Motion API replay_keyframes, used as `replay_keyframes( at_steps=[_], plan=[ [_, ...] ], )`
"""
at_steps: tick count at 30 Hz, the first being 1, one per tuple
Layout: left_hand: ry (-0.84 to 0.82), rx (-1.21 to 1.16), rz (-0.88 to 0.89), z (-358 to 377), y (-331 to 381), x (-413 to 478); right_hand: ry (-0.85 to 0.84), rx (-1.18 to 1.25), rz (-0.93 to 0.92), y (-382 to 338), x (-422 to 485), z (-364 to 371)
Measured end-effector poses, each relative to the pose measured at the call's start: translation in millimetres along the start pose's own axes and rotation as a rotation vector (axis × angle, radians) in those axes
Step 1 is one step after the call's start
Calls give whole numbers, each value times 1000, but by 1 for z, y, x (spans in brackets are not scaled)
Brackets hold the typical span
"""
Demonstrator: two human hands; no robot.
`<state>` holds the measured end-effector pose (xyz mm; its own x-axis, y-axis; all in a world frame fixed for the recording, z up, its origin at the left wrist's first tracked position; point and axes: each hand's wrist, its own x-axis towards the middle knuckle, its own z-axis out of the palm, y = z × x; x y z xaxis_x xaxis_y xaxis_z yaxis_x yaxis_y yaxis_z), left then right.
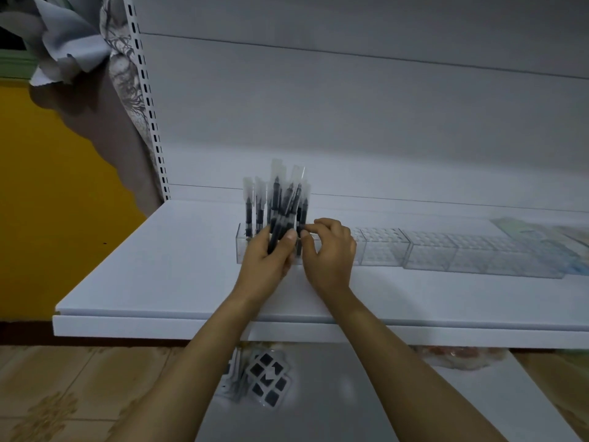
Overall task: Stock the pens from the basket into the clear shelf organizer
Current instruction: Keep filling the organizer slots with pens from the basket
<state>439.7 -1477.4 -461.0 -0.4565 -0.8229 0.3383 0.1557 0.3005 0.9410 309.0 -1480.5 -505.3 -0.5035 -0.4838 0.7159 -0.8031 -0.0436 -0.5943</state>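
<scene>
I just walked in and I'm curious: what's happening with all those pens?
A person is stocking a white shelf. Their left hand grips a bunch of black pens above the clear organizer, and the right hand pinches one pen from that bunch. A few pens already stand in the organizer's left end.

Above the white shelf point(159, 266), the left hand point(266, 263) holds a bundle of black pens point(282, 205) upright at the clear organizer's point(430, 253) left end while the right hand point(331, 253) pinches one of them.
</scene>
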Motion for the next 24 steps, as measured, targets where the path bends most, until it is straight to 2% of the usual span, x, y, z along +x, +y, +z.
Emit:
replay_keyframes(
  at_steps=[4,11,24],
  plan=[
    [-4,-138,-75,12,-11,-1,19,14,-20,0,0,-1],
    [103,-268,-134,8,-11,1,42,-15,-36,-2,0,-2],
    [143,-249,-106,11,-12,2,71,-11,-45,-5,-3,-6]
  ],
)
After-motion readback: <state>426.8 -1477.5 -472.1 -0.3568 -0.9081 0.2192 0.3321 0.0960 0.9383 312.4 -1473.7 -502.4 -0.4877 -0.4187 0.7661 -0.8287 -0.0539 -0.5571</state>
